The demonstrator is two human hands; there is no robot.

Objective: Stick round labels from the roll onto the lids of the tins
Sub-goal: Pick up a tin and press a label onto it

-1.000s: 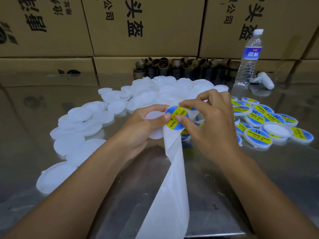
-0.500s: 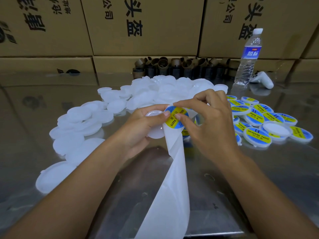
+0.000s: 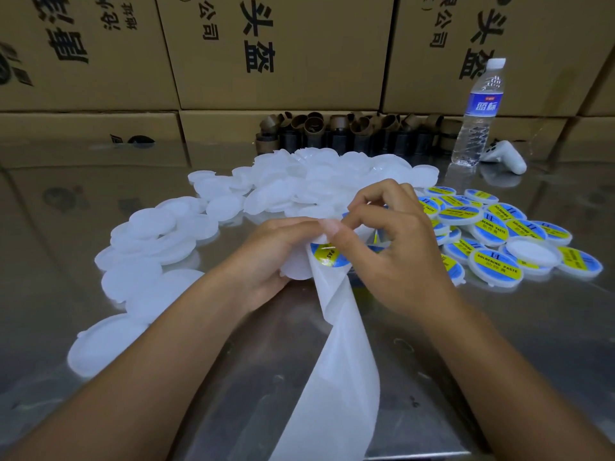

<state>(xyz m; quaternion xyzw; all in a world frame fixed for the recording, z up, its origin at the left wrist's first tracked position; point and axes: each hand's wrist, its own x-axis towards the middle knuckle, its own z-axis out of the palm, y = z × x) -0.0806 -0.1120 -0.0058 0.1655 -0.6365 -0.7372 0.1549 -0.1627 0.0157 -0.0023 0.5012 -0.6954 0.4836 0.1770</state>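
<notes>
My left hand point(image 3: 273, 251) grips a plain white lid point(image 3: 296, 269) from the side. A round blue and yellow label point(image 3: 327, 256) lies over the lid's right part, half hidden by the fingers of both hands. My right hand point(image 3: 392, 247) curls over the label and pinches at its top edge, where my left thumb meets it. The white backing strip point(image 3: 339, 371) of the label roll hangs from under the hands toward me. Plain white lids point(image 3: 293, 184) lie heaped behind and to the left. Labelled lids point(image 3: 492, 264) lie in a pile on the right.
The shiny metal table point(image 3: 499, 354) reflects the cardboard boxes point(image 3: 276, 51) stacked along the back. A row of brown cardboard cores point(image 3: 332, 131) stands before the boxes. A water bottle point(image 3: 476, 114) and a white handheld device point(image 3: 506, 156) stand at the back right.
The label has gone from held up facing me to lying lower on the lid, now mostly covered by my fingers. Both hands dropped slightly.
</notes>
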